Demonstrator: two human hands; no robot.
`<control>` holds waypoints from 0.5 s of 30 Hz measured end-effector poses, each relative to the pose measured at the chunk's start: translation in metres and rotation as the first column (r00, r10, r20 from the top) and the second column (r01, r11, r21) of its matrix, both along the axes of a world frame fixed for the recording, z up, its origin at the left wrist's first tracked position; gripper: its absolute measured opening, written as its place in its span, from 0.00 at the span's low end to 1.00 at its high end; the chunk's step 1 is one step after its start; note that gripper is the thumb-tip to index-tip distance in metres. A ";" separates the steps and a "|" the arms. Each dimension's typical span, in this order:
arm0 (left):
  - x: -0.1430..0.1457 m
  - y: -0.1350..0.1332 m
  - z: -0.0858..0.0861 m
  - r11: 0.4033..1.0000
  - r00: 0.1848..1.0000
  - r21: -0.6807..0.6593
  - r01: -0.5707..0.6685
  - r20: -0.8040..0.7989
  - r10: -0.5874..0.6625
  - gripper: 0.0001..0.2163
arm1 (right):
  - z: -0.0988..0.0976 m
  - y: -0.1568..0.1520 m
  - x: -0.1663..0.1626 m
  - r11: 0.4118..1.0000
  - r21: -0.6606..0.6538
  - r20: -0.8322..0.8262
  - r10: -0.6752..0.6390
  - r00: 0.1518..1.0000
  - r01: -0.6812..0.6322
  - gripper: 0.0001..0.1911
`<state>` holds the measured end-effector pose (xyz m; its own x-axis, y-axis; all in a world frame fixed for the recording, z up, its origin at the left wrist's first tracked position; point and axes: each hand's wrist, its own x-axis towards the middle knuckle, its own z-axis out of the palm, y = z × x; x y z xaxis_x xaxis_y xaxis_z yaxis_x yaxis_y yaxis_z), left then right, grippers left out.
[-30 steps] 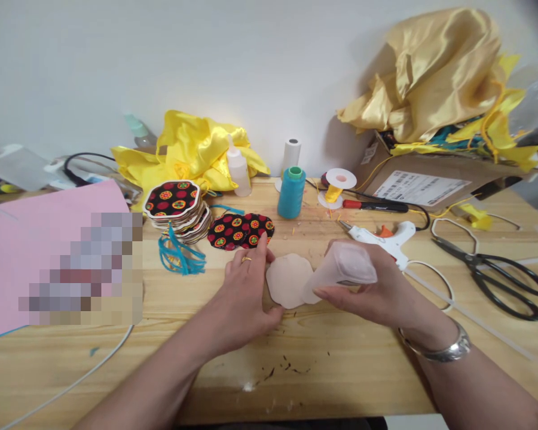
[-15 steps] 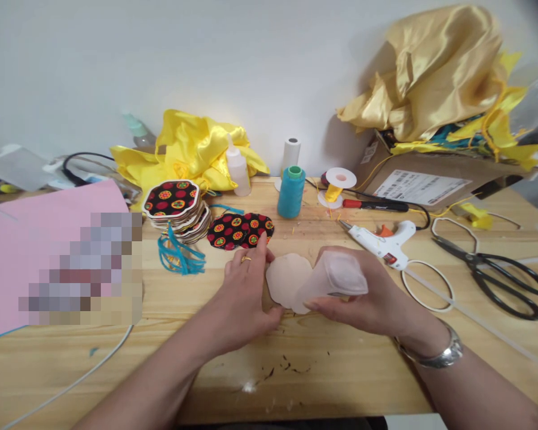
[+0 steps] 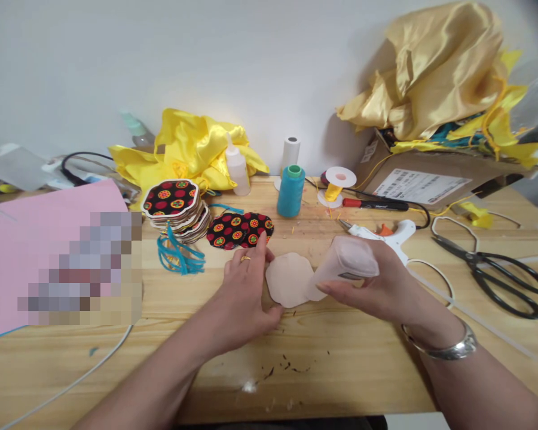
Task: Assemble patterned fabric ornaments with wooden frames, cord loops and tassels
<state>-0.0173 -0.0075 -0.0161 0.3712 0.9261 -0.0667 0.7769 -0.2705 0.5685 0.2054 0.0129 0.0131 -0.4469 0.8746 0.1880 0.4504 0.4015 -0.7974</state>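
My right hand (image 3: 385, 280) is wrapped round a translucent white squeeze bottle (image 3: 352, 257). Its base faces up toward me, and its lower end tilts down to the left over the right edge of a pale, scalloped flat piece (image 3: 289, 279). Whether the tip touches the piece is hidden. At the left edge of that piece lies my left hand (image 3: 246, 292), thumb and fingers spread apart. Just beyond its index finger are black fabric pieces (image 3: 241, 231) with a red and orange flower print.
Behind on the left stand a stack of fabric-faced shapes (image 3: 170, 200) and blue ribbon strips (image 3: 179, 254). A teal thread cone (image 3: 290, 192) is at the back. On the right are a white glue gun (image 3: 399, 236), black-handled scissors (image 3: 475, 260) and a cardboard box (image 3: 430, 176).
My right hand has shifted slightly right with the squeeze bottle, uncovering more of the pale piece. My left hand has stayed in place.
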 end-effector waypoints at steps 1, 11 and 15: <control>0.000 0.000 0.000 1.000 1.000 -0.002 -0.005 0.003 0.005 0.43 | 0.000 0.001 0.001 1.000 0.009 0.009 -0.007 1.000 0.007 0.11; -0.001 0.000 -0.003 1.000 1.000 0.006 0.003 -0.002 -0.003 0.45 | 0.001 -0.004 -0.005 0.998 -0.040 -0.090 0.047 0.995 -0.051 0.09; -0.001 0.000 -0.003 1.000 1.000 0.004 0.008 -0.012 -0.008 0.44 | -0.002 -0.003 -0.005 0.999 -0.023 -0.047 0.023 0.999 -0.024 0.09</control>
<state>-0.0178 -0.0075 -0.0188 0.3779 0.9234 -0.0677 0.7817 -0.2790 0.5577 0.2001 0.0099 0.0111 -0.4583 0.8685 0.1891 0.4030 0.3926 -0.8267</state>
